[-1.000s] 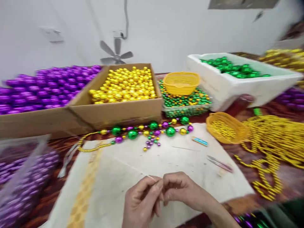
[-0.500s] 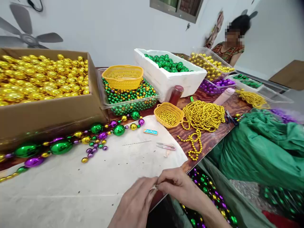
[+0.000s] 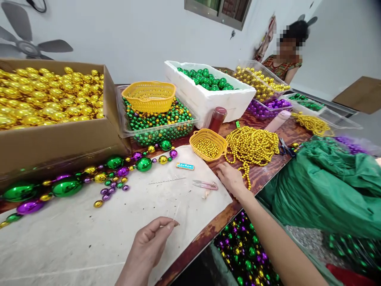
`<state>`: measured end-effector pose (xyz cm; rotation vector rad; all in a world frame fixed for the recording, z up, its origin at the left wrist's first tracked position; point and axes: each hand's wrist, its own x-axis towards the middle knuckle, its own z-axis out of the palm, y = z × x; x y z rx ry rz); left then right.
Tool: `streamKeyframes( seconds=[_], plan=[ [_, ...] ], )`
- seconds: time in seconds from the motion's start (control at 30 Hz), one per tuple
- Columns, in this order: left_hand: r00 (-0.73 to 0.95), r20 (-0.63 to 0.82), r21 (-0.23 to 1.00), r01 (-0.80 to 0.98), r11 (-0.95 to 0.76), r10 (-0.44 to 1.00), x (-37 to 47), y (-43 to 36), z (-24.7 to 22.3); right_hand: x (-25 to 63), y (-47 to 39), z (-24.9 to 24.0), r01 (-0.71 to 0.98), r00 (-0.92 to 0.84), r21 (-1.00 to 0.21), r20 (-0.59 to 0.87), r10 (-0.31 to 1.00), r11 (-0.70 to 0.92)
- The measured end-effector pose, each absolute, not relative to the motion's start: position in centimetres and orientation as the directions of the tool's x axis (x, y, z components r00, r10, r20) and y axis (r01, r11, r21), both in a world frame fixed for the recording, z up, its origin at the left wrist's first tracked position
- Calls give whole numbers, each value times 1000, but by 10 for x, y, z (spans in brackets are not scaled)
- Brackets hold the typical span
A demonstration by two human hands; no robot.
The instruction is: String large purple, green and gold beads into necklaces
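My left hand (image 3: 151,244) is over the white cloth (image 3: 74,234), thumb and forefinger pinched on a thin clear thread (image 3: 177,210) that sticks up from the fingertips. My right hand (image 3: 230,178) reaches forward to the cloth's right edge, just below a small yellow basket (image 3: 222,153) of tiny gold beads (image 3: 206,147). Its fingers are loosely bent and somewhat apart, with nothing visible in them. Beside it lies a heap of gold bead strands (image 3: 253,145). A long needle (image 3: 166,181), pink-handled thread snips (image 3: 205,185) and a small blue packet (image 3: 185,166) rest on the cloth.
A large bead garland (image 3: 67,186) runs along a cardboard box (image 3: 59,145) of gold beads. Behind stand a clear tub (image 3: 160,133) of mixed beads and a white foam box (image 3: 202,101). Green fabric (image 3: 321,186) bulges at right. Another person (image 3: 282,63) is at the far end.
My hands, together before, have separated. The right moved forward toward the yellow basket; the left stayed lower with the thread. The view shifted slightly.
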<state>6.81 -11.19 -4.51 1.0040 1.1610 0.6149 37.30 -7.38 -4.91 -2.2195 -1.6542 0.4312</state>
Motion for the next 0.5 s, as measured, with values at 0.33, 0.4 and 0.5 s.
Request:
streamKeyframes(
  seconds=[0.33,0.4,0.5],
  plan=[
    [298,-516,801,-167,576,803,47,-107,-32,388,-78,-60,812,325,-513,3,946,-278],
    [285,-504,799,-206,565,815,45,-107,-34,387,-95,-49,774,298,-577,-27,954,-259],
    [257,-471,797,-287,532,844,47,-108,-37,369,-122,-31,667,229,-713,-81,970,-217]
  ],
)
